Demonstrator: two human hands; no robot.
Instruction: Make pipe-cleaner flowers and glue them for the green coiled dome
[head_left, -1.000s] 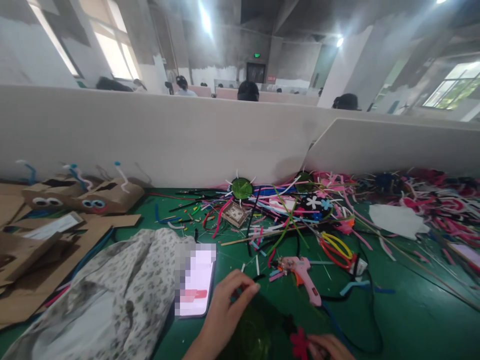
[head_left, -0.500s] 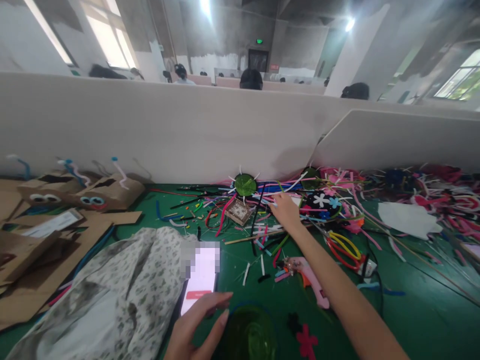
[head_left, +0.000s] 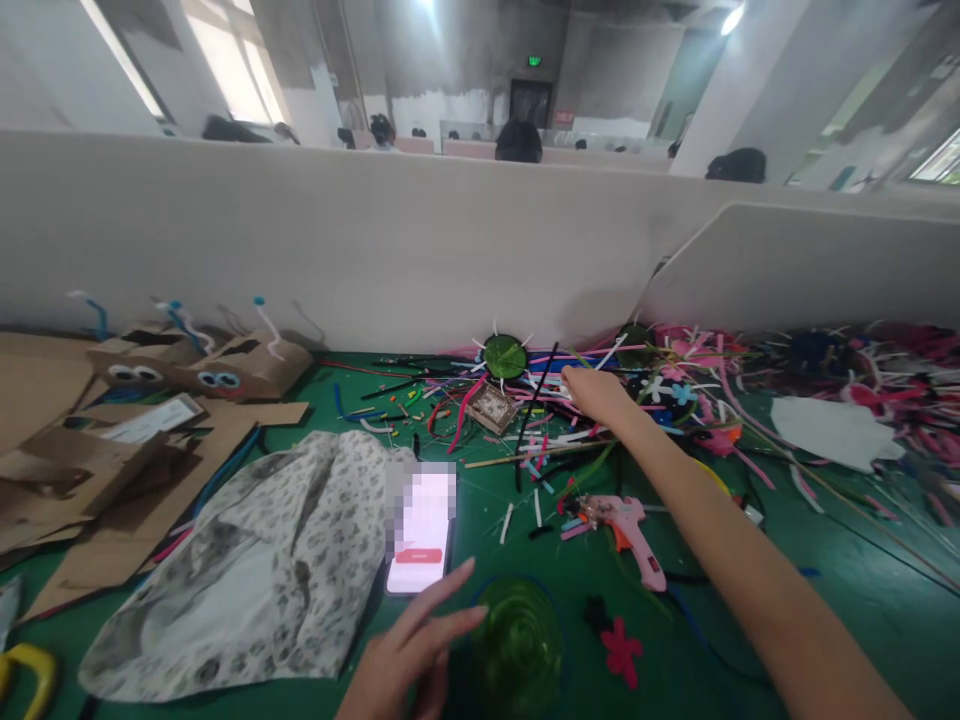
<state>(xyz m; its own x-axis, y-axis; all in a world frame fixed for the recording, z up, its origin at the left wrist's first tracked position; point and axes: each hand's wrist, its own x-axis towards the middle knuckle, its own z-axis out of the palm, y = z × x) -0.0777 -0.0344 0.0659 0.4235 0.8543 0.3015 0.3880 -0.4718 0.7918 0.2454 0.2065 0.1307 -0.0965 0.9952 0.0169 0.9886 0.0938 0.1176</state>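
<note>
My left hand (head_left: pixel 420 640) is low in the view, its fingers stretched out and apart. Its fingertips are at the left edge of a green round piece (head_left: pixel 519 645) with coil-like rings; whether they touch it I cannot tell. Farther away, my right hand (head_left: pixel 596 395) reaches into a pile of pipe cleaners (head_left: pixel 536 450), fingers bent together. What it pinches, if anything, is hidden. A green disc with white spikes (head_left: pixel 505 357) stands to its left. A pink glue gun (head_left: pixel 630 530) lies below my right forearm, with a pink flower (head_left: pixel 621 652) nearer to me.
A lit phone (head_left: pixel 424 530) lies beside a patterned cloth (head_left: pixel 277 570). Cardboard boxes with googly eyes (head_left: pixel 217 380) stand at the left. A yellow handle (head_left: pixel 30 670) shows at bottom left. White paper (head_left: pixel 832 430) is on the right; a pale partition (head_left: pixel 375 240) runs behind.
The view has shifted, so the table appears farther right and slightly higher. My left hand's fingers are spread more over the green piece's edge. My right hand's fingers have drawn together in the pile.
</note>
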